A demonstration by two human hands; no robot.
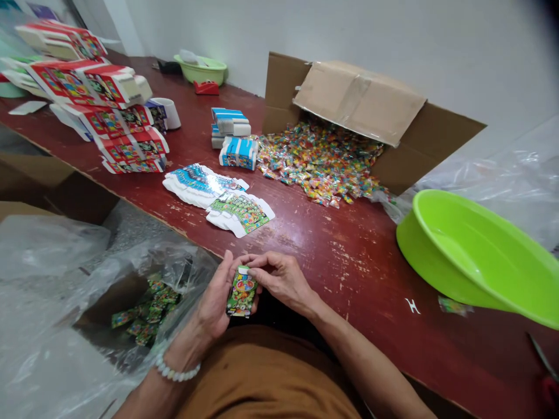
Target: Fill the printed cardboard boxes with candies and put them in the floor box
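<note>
A small green printed candy box (243,294) lies in my left hand (217,297), with the fingers curled round its sides. The white flap at its top end is under the fingers of my right hand (279,276), thumb pressed on the flap. Just beyond my hands, a fan of flat green box blanks (244,212) overlaps a spread of blue ones (198,183) on the red table. Past these, a heap of wrapped candies (321,160) spills from a cardboard carton (362,96) tipped on its side.
Left of me, a plastic-lined carton (105,297) holds several filled green packs (151,311). Bundled red boxes (126,128) are stacked at the far left, and blue bundles (238,152) stand near the candies. A green basin (471,262) sits at the right, scissors (541,355) nearby.
</note>
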